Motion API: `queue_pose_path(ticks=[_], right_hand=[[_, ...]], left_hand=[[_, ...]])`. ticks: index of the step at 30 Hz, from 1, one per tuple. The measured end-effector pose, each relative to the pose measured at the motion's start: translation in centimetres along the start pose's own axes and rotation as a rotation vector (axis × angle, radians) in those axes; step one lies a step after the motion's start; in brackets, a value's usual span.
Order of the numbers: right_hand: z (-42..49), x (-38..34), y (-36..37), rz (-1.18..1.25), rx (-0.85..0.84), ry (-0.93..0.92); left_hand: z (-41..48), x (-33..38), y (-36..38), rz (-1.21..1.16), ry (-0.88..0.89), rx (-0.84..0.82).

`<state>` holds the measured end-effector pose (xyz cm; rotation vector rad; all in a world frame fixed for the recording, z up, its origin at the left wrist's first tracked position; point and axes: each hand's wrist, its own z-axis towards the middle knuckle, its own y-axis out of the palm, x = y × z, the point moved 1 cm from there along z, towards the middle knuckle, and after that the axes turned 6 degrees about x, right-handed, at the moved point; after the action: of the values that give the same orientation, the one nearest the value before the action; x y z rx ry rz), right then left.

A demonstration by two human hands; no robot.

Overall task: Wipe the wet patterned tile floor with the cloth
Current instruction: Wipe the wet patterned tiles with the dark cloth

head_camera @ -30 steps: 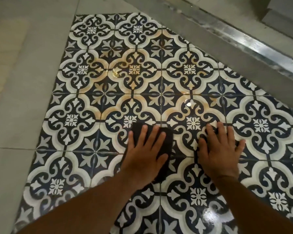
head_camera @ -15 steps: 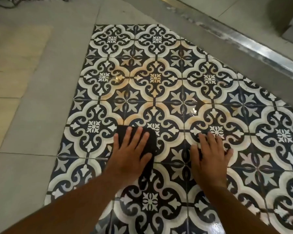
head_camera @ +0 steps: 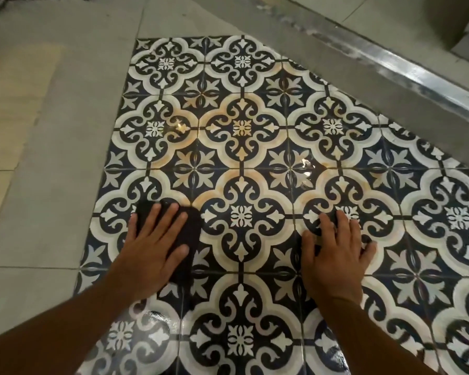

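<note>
We are pressing our left hand [head_camera: 152, 250] flat on a dark cloth [head_camera: 192, 230], fingers straight and slightly spread, so that the cloth is lying between the palm and the patterned tile floor [head_camera: 241, 131]. The cloth's dark edge is showing beyond the fingertips and along the thumb side. Our right hand [head_camera: 333, 255] is resting well apart from the left, palm down on bare tile, fingers fanned out and holding nothing. Neither hand is gripping; both are lying open and flat. Between the two hands a navy-and-white medallion [head_camera: 241, 216] is sitting uncovered. Ahead of the fingertips the pale bands of the pattern are carrying an orange-brown tinge, and a small puddle [head_camera: 305, 167] is glinting ahead of the right hand. Behind the left wrist, nearer to us, a wet sheen [head_camera: 157, 316] is shining on the tiles. Out beyond the left hand, plain grey slabs [head_camera: 46, 198] are bordering the pattern. Far ahead of the right hand a metal strip [head_camera: 417, 74] is running diagonally across the corner of the view.
</note>
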<state>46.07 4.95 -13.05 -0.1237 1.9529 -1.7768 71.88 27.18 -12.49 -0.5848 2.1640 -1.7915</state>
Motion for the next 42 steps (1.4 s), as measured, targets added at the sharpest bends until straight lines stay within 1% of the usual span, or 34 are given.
queue_pose_path(ticks=[2,4,5,7,10,11,13,15,17,19,21,23,26,28,30,32,34,36,39,42], right_hand=[[0.1,0.0,0.1,-0.003,0.007,0.002],[0.1,0.0,0.1,-0.01,0.013,-0.001],[0.0,0.0,0.1,-0.008,0.016,-0.002],[0.0,0.0,0.1,-0.003,0.022,0.002],[0.5,0.1,-0.1,-0.056,0.002,-0.024],[0.9,0.4,-0.3,-0.085,-0.012,-0.048],[1.8,1.1,-0.7,-0.12,-0.037,-0.098],[2.5,1.8,-0.9,-0.125,-0.039,-0.139],[2.9,2.3,-0.8,-0.092,-0.018,-0.174],[3.0,2.3,-0.5,-0.052,0.003,-0.195],[3.0,2.4,-0.5,-0.037,0.004,-0.201],[3.1,2.4,-0.7,-0.023,0.001,-0.196],[3.1,2.4,-0.9,-0.018,-0.009,-0.201],[3.1,2.4,-1.0,-0.027,-0.011,-0.206],[3.0,2.4,-1.0,-0.033,-0.013,-0.207],[3.1,2.4,-1.0,-0.03,-0.013,-0.206],[3.1,2.4,-1.0,-0.016,-0.012,-0.206],[3.1,2.4,-1.1,-0.008,-0.021,-0.2],[3.2,2.4,-1.1,-0.004,-0.028,-0.197],[3.2,2.4,-1.2,0.002,-0.026,-0.195]], left_hand=[[2.6,2.0,-0.2,-0.05,-0.121,0.063],[3.8,4.5,-0.2,-0.082,-0.185,0.101],[3.8,5.7,0.0,-0.093,-0.184,0.105],[2.8,7.0,0.6,-0.088,-0.107,0.082],[1.2,5.1,1.0,-0.02,0.084,0.038],[1.3,3.8,0.9,-0.001,0.119,0.025],[2.6,1.7,0.5,0.012,0.097,0.012],[4.8,1.1,-0.3,-0.017,0.005,0.021],[6.8,2.5,-0.7,-0.05,-0.073,0.06],[8.2,4.7,-0.9,-0.086,-0.113,0.089],[8.3,6.9,-0.6,-0.089,-0.094,0.094],[7.2,8.0,-0.2,-0.07,-0.023,0.08],[4.9,6.0,0.1,-0.033,0.145,0.024],[4.2,3.5,0.0,0.005,0.181,-0.015],[4.7,1.3,-0.3,0.02,0.131,-0.034],[6.6,0.9,-0.9,-0.004,0.019,-0.017],[9.3,2.3,-1.4,-0.042,-0.101,0.021],[11.4,4.7,-1.9,-0.083,-0.168,0.062],[11.8,8.7,-1.8,-0.11,-0.13,0.076],[9.2,10.1,-1.1,-0.054,0.003,0.05]])
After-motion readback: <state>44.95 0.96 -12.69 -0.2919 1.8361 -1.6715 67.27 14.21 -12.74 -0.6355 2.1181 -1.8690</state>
